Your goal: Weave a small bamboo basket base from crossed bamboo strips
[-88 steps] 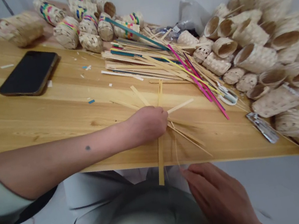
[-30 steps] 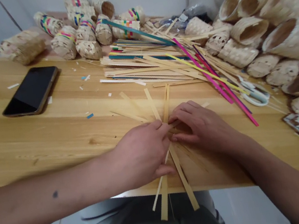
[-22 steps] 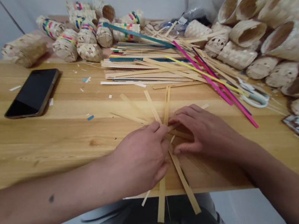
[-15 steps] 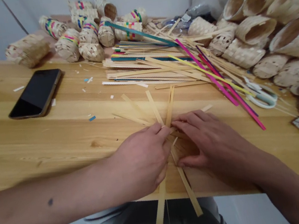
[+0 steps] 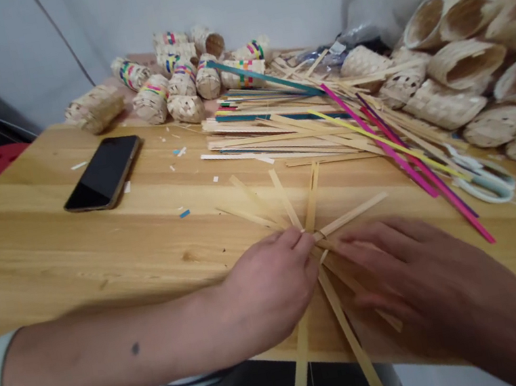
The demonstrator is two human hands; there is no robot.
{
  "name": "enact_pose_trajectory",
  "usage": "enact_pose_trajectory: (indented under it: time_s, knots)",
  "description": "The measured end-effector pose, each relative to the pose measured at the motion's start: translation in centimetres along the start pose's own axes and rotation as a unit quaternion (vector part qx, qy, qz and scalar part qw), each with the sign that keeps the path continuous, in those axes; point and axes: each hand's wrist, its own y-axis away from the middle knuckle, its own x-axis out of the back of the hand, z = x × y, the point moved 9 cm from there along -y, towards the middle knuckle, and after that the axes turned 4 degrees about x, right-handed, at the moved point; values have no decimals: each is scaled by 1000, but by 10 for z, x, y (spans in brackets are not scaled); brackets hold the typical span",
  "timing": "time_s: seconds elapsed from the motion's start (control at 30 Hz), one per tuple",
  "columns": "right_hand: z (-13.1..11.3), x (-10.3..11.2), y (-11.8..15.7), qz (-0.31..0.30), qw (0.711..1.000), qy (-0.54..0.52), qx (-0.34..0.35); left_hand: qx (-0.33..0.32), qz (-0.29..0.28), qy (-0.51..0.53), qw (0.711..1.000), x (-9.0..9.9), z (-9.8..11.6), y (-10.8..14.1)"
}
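Pale bamboo strips [image 5: 346, 330] cross one another and fan out in a star shape near the table's front edge. My left hand [image 5: 278, 282] is closed on the strips at their crossing, its fingers pinched together and hiding part of it. Just right of the crossing is my right hand [image 5: 397, 275], blurred, with its fingers bent and apart; whether a fingertip touches a strip is unclear. Two strips hang over the front edge, and one strip [image 5: 356, 212] points to the upper right above my right hand.
Behind lies a pile of loose strips [image 5: 273, 140], with magenta and yellow ones. A phone [image 5: 105, 173] rests at the left. Woven tubes [image 5: 152, 102] stand at the back, more woven tubes [image 5: 474, 61] at the right, near white-handled scissors [image 5: 486, 183].
My right hand has drawn back rightward from the crossing, uncovering more strips. My left hand stays at the crossing. The whole view has shifted, so things appear farther right and lower.
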Motion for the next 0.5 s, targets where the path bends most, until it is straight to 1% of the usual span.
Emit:
enact_pose_trajectory:
  time_s: [0.03, 0.07, 0.1, 0.2, 0.23, 0.37, 0.5]
  knots:
    - [-8, -3, 7, -9, 1000, 5, 17, 4, 1, 2, 1000, 0, -1, 0]
    - [-14, -9, 14, -25, 999, 14, 22, 7, 4, 6, 1000, 0, -1, 0]
    - [-17, -14, 22, -27, 999, 27, 16, 10, 6, 10, 1000, 0, -2, 0]
    - [-22, -23, 41, -13, 998, 67, 4, -3, 6, 11, 1000, 0, -1, -1]
    - [-24, -24, 47, -6, 997, 76, 3, -10, 2, 8, 1000, -1, 0, -1]
    - [-28, -19, 60, -18, 996, 84, 0, -16, -7, 2, 1000, 1, 0, -1]
    - [-27, -7, 59, -7, 998, 68, -14, -29, -8, -12, 999, 1, 1, 0]
